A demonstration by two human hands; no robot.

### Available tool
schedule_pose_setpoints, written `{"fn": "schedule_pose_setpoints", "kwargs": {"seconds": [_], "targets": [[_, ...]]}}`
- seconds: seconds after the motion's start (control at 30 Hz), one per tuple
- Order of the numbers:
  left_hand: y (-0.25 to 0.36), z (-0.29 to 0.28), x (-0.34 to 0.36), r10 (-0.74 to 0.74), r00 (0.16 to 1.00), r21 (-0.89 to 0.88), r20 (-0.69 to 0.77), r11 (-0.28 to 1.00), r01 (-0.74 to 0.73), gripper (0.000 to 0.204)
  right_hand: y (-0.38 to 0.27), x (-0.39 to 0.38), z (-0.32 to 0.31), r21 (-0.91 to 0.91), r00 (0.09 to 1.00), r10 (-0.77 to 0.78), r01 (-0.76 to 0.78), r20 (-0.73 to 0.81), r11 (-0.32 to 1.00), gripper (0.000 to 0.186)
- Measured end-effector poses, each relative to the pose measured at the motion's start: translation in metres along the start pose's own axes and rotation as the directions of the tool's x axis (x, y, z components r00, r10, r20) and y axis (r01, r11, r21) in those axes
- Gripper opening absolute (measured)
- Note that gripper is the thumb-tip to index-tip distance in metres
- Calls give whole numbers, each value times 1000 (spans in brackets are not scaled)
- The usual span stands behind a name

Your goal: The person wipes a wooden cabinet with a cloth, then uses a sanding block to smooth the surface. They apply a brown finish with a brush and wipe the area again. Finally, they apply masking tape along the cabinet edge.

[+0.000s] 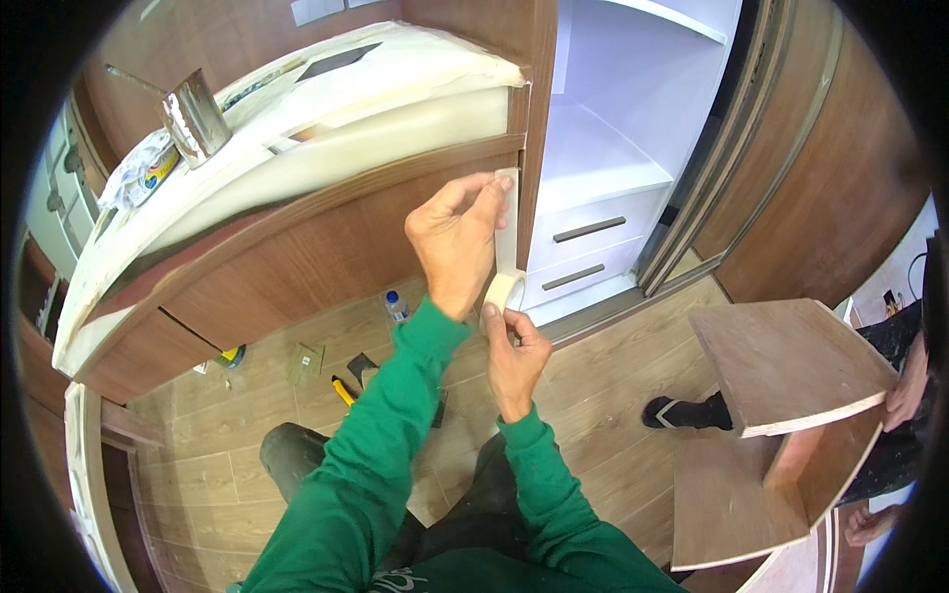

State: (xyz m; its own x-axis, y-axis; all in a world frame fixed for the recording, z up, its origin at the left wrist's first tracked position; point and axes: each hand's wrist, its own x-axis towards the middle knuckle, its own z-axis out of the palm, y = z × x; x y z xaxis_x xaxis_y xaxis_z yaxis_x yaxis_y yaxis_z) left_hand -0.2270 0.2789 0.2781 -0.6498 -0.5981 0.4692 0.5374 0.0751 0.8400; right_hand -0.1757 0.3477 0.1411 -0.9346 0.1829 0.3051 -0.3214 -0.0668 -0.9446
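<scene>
A roll of cream masking tape (507,290) is in my right hand (517,361), its thumb and fingers closed on the roll's lower side. From the roll a strip of tape (507,232) runs upward. My left hand (453,237) pinches the strip's upper end between thumb and fingers. Both hands are in front of the brown wooden front panel (376,227), beside the upright wooden edge next to the white cabinet (593,212). Whether the strip touches the wood I cannot tell.
A metal tin (195,119), a crumpled plastic bag (141,171) and a dark flat blade (338,61) rest on the cream-coated counter (395,64). On the floor are a bottle (396,306) and a yellow-handled tool (342,390). At right, another person holds a wooden shelf unit (791,366).
</scene>
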Motion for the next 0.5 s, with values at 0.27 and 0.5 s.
{"fn": "schedule_pose_setpoints", "kwargs": {"seconds": [0.27, 0.5], "targets": [[24, -71, -31, -253, 933, 150, 255, 964, 220, 10, 0, -10, -27, 3, 998, -61, 61, 3, 998, 30], [13, -113, -47, -65, 927, 428, 369, 897, -108, 14, -46, 3, -1, 193, 928, -42, -33, 371, 981, 22]]}}
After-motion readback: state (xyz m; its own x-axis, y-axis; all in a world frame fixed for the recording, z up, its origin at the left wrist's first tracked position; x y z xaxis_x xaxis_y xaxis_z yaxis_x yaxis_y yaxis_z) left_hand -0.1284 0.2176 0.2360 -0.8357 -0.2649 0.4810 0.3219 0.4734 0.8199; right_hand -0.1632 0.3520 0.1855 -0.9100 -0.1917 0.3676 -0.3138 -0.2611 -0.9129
